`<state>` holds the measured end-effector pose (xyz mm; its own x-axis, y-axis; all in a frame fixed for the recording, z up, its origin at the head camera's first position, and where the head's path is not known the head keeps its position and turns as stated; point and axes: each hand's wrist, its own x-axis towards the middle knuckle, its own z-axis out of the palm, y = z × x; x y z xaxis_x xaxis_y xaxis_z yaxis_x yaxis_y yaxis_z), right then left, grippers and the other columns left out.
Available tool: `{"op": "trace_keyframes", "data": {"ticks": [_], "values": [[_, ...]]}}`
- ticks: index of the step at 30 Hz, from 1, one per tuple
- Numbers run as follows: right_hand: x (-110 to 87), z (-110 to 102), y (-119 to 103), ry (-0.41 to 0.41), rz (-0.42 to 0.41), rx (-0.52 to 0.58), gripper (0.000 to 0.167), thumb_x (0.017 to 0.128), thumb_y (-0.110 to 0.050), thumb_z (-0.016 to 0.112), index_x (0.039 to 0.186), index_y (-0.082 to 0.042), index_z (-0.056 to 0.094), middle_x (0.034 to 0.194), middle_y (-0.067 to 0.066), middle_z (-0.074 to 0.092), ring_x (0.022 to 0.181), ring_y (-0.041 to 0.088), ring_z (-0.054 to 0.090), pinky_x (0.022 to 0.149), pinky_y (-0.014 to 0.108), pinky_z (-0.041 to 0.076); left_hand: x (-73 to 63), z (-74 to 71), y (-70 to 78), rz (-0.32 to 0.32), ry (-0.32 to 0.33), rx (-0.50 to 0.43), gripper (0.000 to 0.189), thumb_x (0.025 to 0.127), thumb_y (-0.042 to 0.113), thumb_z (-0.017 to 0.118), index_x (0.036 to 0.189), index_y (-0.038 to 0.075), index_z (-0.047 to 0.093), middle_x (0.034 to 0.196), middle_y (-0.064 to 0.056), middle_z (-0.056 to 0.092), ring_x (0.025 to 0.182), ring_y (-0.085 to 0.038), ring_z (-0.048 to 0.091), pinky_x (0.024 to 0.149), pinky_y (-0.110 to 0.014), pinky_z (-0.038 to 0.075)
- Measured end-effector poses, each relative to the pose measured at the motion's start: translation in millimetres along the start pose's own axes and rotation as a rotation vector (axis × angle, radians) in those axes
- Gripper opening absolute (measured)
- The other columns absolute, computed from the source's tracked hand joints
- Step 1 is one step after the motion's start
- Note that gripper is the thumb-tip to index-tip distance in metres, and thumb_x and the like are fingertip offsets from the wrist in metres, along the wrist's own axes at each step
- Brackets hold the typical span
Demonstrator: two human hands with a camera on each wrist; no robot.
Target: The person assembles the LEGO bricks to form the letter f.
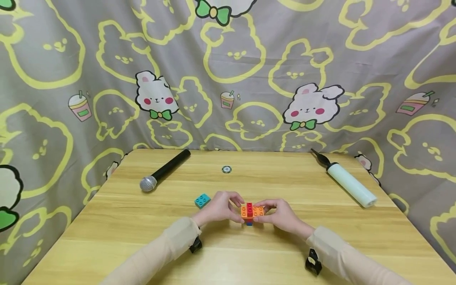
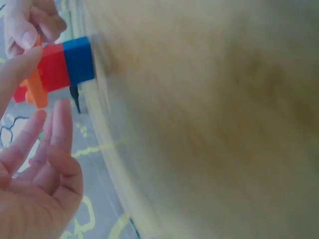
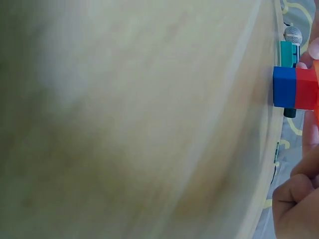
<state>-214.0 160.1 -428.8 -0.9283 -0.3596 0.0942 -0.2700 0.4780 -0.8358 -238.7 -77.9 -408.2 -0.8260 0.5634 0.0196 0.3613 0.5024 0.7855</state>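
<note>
Between both hands stands a small stack of toy building blocks. Its blue block (image 2: 79, 59) is at the bottom, with a red block (image 2: 54, 66) above it. Across these lies a longer orange block (image 1: 258, 211), topped by a narrow red block (image 1: 249, 208) at its middle. My left hand (image 1: 219, 207) pinches the left end of the orange block between thumb and fingertip. At the opposite end, my right hand (image 1: 283, 215) pinches the same block with thumb and forefinger. A teal block (image 1: 202, 200) with studs up lies just beyond my left hand.
On the wooden table (image 1: 228, 253), a black microphone (image 1: 167, 169) lies at the back left. A round chip (image 1: 226, 169) is near the back middle, and a pale hand pump (image 1: 350, 184) with a black nozzle lies at the right. A patterned curtain (image 1: 199, 130) hangs behind the table.
</note>
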Motion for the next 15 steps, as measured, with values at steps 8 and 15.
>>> {"op": "trace_keyframes", "data": {"ticks": [8, 15], "values": [[-2.4, -1.9, 2.6, 0.017, 0.000, 0.053, 0.038, 0.075, -0.021, 0.082, 0.108, -0.007, 0.070, 0.083, 0.004, 0.066, 0.079, 0.011, 0.056, 0.071, 0.024, 0.039, -18.6, -33.2, -15.8, -0.079, 0.224, 0.249, 0.057, 0.061, 0.034, 0.089, 0.111, 0.020, 0.065, 0.110, -0.005, 0.063, 0.082, -0.019, 0.056, 0.065, -0.030, 0.043], [-2.4, -1.1, 0.4, 0.013, 0.008, 0.112, 0.036, 0.076, -0.019, 0.081, 0.109, -0.006, 0.070, 0.084, 0.006, 0.066, 0.080, 0.012, 0.055, 0.075, 0.028, 0.038, -33.5, -57.6, -44.2, -0.164, 0.297, 0.370, 0.062, 0.059, 0.034, 0.090, 0.113, 0.020, 0.062, 0.110, -0.006, 0.061, 0.091, -0.024, 0.059, 0.074, -0.043, 0.043]]}}
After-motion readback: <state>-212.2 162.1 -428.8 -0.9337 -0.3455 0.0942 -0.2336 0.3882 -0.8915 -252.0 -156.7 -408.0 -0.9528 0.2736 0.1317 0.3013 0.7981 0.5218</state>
